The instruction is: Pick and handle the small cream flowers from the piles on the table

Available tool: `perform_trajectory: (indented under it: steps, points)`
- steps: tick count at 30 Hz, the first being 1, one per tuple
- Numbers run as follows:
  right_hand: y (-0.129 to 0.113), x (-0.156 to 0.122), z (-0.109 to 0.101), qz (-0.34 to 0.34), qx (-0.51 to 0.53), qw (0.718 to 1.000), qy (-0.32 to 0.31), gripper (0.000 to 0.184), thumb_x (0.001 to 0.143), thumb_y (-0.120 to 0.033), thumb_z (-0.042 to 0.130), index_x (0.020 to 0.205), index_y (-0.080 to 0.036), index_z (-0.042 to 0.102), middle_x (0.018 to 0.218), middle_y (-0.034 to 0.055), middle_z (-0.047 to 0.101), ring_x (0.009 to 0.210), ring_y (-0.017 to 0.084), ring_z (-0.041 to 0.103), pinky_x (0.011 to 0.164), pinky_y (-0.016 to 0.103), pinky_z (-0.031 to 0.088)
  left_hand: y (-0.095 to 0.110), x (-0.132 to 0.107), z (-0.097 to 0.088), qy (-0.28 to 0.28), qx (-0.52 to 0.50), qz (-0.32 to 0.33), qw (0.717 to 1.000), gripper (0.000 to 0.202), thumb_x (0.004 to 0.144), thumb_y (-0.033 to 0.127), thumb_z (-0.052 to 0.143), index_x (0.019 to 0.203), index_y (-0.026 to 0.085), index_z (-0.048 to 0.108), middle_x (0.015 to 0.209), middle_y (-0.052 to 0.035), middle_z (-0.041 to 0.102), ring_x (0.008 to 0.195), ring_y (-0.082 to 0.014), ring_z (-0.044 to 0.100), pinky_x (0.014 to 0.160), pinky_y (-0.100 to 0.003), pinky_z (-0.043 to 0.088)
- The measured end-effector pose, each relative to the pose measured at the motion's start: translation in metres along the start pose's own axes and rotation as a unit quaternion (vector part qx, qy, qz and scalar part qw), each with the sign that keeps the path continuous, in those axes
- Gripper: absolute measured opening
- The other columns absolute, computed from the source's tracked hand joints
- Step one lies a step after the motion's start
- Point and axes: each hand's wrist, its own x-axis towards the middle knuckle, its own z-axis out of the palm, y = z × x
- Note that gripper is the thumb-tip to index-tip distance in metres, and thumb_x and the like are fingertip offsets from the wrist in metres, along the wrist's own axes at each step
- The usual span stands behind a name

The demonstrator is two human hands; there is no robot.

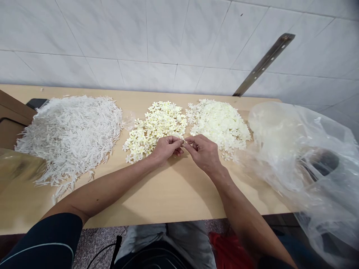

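Observation:
My left hand and my right hand meet at the fingertips over the middle of the table. Thumb and forefinger are pinched together on each; whatever sits between them is too small and covered to make out. Just behind the left hand spreads a heap of small cream flowers with yellowish centres. Beyond the right hand lies a second heap of paler flower pieces. Farther left, a large pile of thin white stem-like pieces covers the table.
A big clear plastic bag fills the right side and hangs over the front edge of the wooden table. At far left stand a brown box and a tape-like yellowish item. A metal bracket leans on the tiled wall.

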Motion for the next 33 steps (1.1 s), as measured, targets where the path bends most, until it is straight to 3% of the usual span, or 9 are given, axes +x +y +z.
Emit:
perform_trajectory:
  steps: [4, 11, 25, 33]
  points:
    - [0.003, -0.004, 0.002, 0.034, -0.002, 0.999, -0.007, 0.011, 0.097, -0.028, 0.069, 0.099, -0.023, 0.078, 0.089, 0.006, 0.079, 0.077, 0.021, 0.073, 0.07, 0.033, 0.056, -0.002, 0.002, -0.003, -0.031, -0.031, -0.005, 0.999, 0.027, 0.087, 0.036, 0.079, 0.086, 0.009, 0.073, 0.067, -0.0078, 0.07, 0.057, -0.0124, 0.064, 0.058, -0.023, 0.052]
    - [-0.001, -0.004, 0.0, 0.118, 0.049, 0.992, -0.02, 0.015, 0.094, -0.032, 0.069, 0.09, -0.021, 0.08, 0.075, 0.0033, 0.077, 0.065, 0.019, 0.071, 0.061, 0.029, 0.053, 0.0, 0.0, -0.004, -0.046, -0.024, 0.0, 0.999, 0.035, 0.08, 0.042, 0.086, 0.084, 0.008, 0.075, 0.069, -0.008, 0.071, 0.057, -0.0114, 0.062, 0.059, -0.023, 0.052]
    - [-0.006, -0.003, -0.004, 0.131, 0.004, 0.991, -0.01, 0.019, 0.087, -0.019, 0.063, 0.088, -0.021, 0.082, 0.066, -0.0001, 0.072, 0.058, 0.014, 0.063, 0.055, 0.024, 0.047, -0.002, 0.004, -0.008, -0.086, -0.049, -0.027, 0.995, 0.042, 0.074, 0.047, 0.091, 0.081, 0.01, 0.075, 0.069, -0.0059, 0.07, 0.056, -0.0087, 0.059, 0.059, -0.023, 0.048]
    - [0.0, -0.003, 0.0, 0.23, 0.146, 0.962, -0.014, 0.015, 0.091, -0.032, 0.068, 0.09, -0.019, 0.076, 0.067, 0.0023, 0.075, 0.06, 0.02, 0.075, 0.059, 0.027, 0.06, -0.002, 0.004, -0.006, -0.079, -0.061, -0.035, 0.994, 0.044, 0.074, 0.049, 0.091, 0.083, 0.009, 0.075, 0.069, -0.0063, 0.07, 0.056, -0.0087, 0.059, 0.057, -0.022, 0.047]
